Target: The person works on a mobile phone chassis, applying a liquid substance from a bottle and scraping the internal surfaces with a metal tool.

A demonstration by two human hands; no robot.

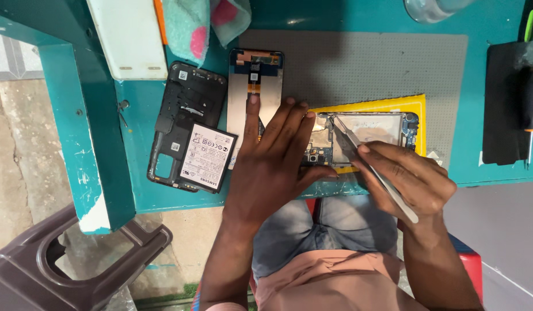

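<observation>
Phone frame (pixel 367 135), opened and stripped of its back, is lying on a yellow pad (pixel 413 103) at the near edge of the grey work mat (pixel 364 60), and we are working on it with both hands. Our left hand (pixel 272 164) is spreading flat over the frame's left end, fingers apart and pressing down, gripping nothing; the index fingertip is reaching onto the detached screen panel (pixel 255 95) just to the left. Our right hand (pixel 410 178) is sitting at the frame's near right side, fingers pinching together on metal tweezers (pixel 370 167). The tweezers are slanting from the hand up and left, their tips (pixel 335 122) touching the frame's far left corner, just beside our left fingertips.

We are seeing the frame's insides exposed: a pale, shiny battery bay in the middle, a blue circuit board at the right end, and small dark components with a round camera module at the left, partly hidden under our left hand.

Further left on the teal table (pixel 450 23), a loose battery (pixel 208 156) with a white label is resting on a black back cover (pixel 183 109). A teal-and-pink cloth (pixel 197 26) is lying at the far edge.
</observation>
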